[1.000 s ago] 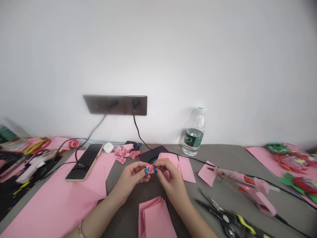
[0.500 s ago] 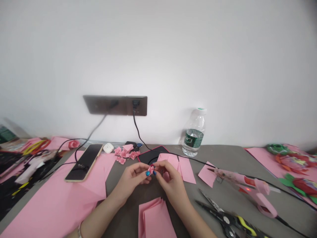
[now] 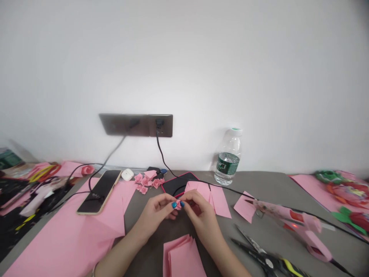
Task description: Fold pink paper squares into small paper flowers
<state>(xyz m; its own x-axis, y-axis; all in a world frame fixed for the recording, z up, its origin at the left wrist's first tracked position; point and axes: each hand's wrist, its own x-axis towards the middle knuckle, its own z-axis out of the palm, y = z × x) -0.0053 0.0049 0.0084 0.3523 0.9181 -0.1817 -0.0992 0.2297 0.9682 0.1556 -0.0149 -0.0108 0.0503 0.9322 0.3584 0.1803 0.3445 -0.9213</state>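
Observation:
Between the thumbs and fingertips of both hands is a small folded pink paper flower (image 3: pixel 178 205), mostly covered by the fingers. My left hand (image 3: pixel 158 211) pinches it from the left, and my right hand (image 3: pixel 198 209) pinches it from the right. Blue nail polish shows on both thumbs. Behind my left hand lies a cluster of finished pink paper roses (image 3: pixel 147 182). Cut pink paper pieces (image 3: pixel 220 202) rest just beyond my right hand. A stack of folded pink paper (image 3: pixel 184 256) lies nearer, below the hands.
Scissors (image 3: pixel 263 256) lie open at right, beside a pink glue gun (image 3: pixel 300 223) with a lit red light. A water bottle (image 3: pixel 227 163) stands by the wall. At left, a phone (image 3: pixel 100 192) lies on large pink sheets (image 3: pixel 66 238). A black cable (image 3: pixel 213 179) crosses the table.
The thumbs have come closer together over the paper flower, covering more of it. The whole view has shifted slightly; the things on the table stay in place.

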